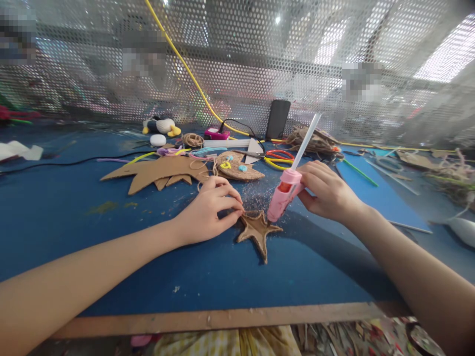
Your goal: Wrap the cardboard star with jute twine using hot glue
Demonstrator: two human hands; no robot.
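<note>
Craft workshop, by the look of the blue worktop (74, 212) strewn with cardboard cutouts (156, 170), twine (192, 140) and scissors (278, 158). Fenced behind by perforated metal screen (241, 59).

A: What does the star (257, 230) look like?
B: It is brown cardboard with twine along the edge. It lies flat on the blue worktop (111, 257), not far from the front edge, near the middle.
A: And the glue gun (284, 195)?
B: Pink, tilted, nozzle down at the star's upper right point, a clear stick rising from its back.
</note>
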